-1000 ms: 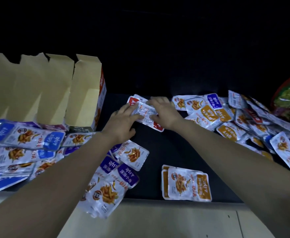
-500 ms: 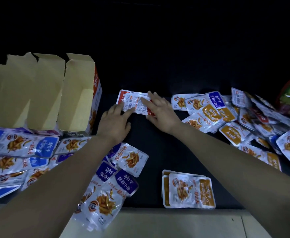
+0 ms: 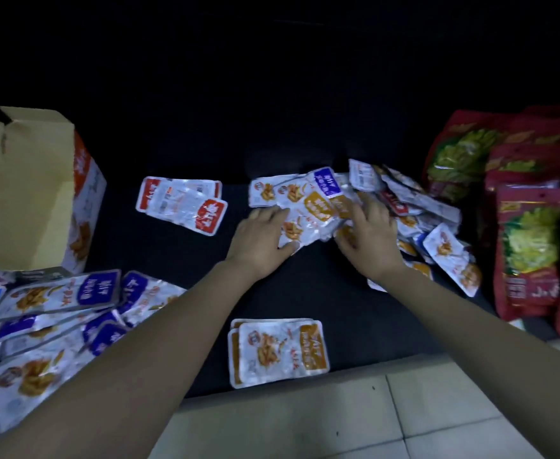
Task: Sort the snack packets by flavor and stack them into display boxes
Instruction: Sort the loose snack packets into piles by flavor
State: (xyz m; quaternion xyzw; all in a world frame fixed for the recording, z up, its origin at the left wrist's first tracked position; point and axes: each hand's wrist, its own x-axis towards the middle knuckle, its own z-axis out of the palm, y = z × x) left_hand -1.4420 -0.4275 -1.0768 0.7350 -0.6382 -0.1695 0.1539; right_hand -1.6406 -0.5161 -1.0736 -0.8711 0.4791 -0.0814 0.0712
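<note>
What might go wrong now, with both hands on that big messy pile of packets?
1. The mixed pile under the left hand and right hand overlaps orange, purple and red labels. In this dim light, a wrong flavor might get grabbed.
2. The orange stack lies near the front edge of the dark surface, between the forearms. A forearm might knock it onto the floor.

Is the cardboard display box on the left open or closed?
Open. The display box has its top flaps standing up, and its tan inner walls show.
</note>
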